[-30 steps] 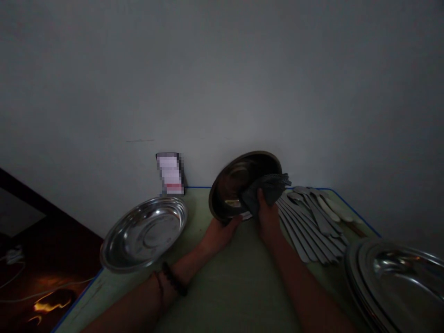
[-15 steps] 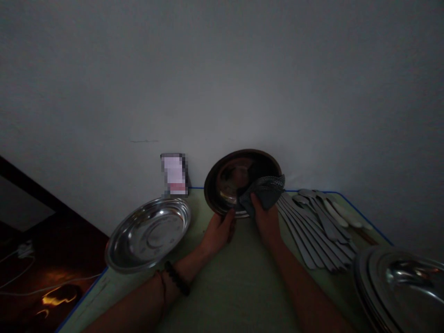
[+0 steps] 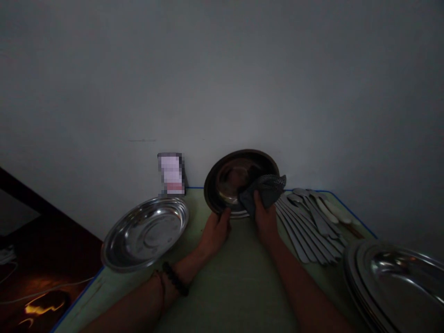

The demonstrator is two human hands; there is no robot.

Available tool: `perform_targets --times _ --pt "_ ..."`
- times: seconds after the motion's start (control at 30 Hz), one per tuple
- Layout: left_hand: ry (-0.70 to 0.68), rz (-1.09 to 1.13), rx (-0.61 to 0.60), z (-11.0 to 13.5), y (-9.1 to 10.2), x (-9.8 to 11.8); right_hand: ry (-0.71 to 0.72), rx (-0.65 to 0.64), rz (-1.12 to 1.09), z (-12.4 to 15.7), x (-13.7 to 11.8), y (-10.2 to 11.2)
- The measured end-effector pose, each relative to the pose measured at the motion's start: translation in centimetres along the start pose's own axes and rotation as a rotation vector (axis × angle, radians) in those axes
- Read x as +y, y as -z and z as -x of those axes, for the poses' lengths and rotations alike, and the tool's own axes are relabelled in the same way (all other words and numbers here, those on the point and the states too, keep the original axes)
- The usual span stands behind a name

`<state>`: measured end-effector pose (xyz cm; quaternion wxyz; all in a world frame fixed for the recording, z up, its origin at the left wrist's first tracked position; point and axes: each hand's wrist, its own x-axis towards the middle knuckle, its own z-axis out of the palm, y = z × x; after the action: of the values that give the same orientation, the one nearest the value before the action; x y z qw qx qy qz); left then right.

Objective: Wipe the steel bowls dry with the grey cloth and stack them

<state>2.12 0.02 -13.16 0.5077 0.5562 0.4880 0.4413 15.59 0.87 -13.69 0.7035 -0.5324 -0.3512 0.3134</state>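
Note:
A round stainless-steel basin (image 3: 231,181) is held up, tilted with its inside facing me, near the back of the table. My left hand (image 3: 214,231) grips its lower left rim, thumb over the edge. In my right hand (image 3: 266,224) is a bunched dark grey cloth (image 3: 263,194), pressed against the right side of the basin's rim and inside. The fingers behind the cloth are hidden. To the left a second shallow steel basin (image 3: 145,236) lies face up on the table.
The green table (image 3: 222,296) has a blue edge and meets a grey wall. A phone (image 3: 171,173) leans on the wall. At right lie several fanned-out spoons (image 3: 305,231), white-handled utensils (image 3: 328,210) and a stack of steel plates (image 3: 367,268). Cables (image 3: 45,296) trail at lower left.
The view has shifted slightly, so the table items sit a little further left. My left hand has moved slightly left along the rim. Both hands keep their hold on basin and cloth.

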Motion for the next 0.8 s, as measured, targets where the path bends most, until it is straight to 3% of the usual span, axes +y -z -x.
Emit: perform_targets --times 0.2,0.53,0.8 --pt "0.004 0.055 -0.089 -0.47 -0.18 -0.55 0.020 -0.087 0.091 0.17 0.17 -0.15" --pt "0.027 0.028 0.032 -0.28 0.19 0.40 -0.072 -0.013 0.038 -0.15 0.26 -0.02" --pt "-0.003 -0.003 -0.014 -0.66 0.22 -0.34 -0.032 0.015 0.074 -0.19 0.12 0.10"
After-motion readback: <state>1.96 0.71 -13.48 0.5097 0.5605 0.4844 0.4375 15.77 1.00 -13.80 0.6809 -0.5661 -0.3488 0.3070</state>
